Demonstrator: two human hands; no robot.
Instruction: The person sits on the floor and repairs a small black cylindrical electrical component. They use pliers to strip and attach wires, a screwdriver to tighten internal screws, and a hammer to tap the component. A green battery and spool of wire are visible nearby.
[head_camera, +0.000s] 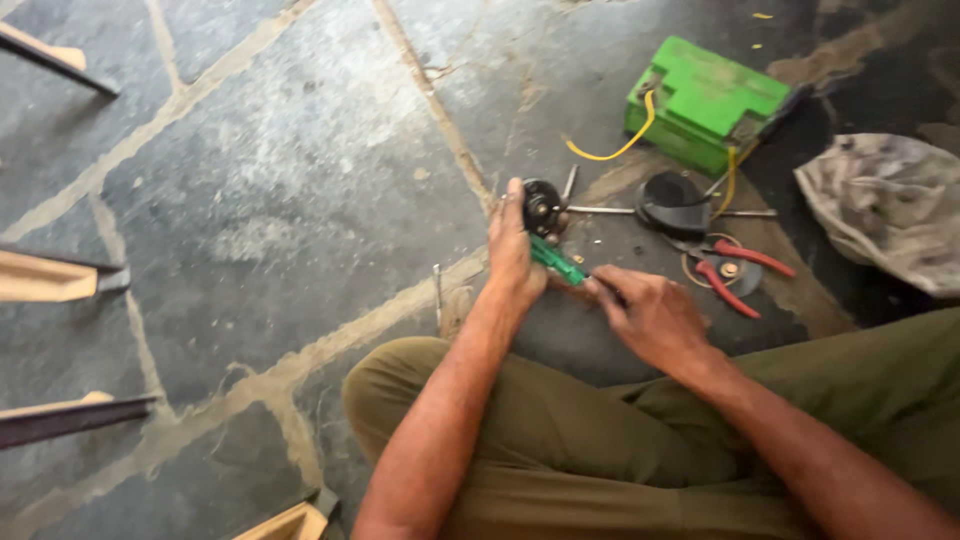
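I sit cross-legged on a stone floor. My left hand (512, 250) grips a small round black motor part (541, 208) and holds it upright just above the floor. My right hand (650, 315) holds a green-handled screwdriver (558, 262), and its tip points up and left at the underside of the black part. Both hands are close together in front of my knees.
A green battery box (705, 100) with yellow wires (620, 140) lies at the upper right. Beside it are a black domed cover (672, 203), thin metal rods (600, 210), red-handled pliers (735, 275) and a grey rag (885, 205). Wooden furniture legs (55, 275) stand at the left.
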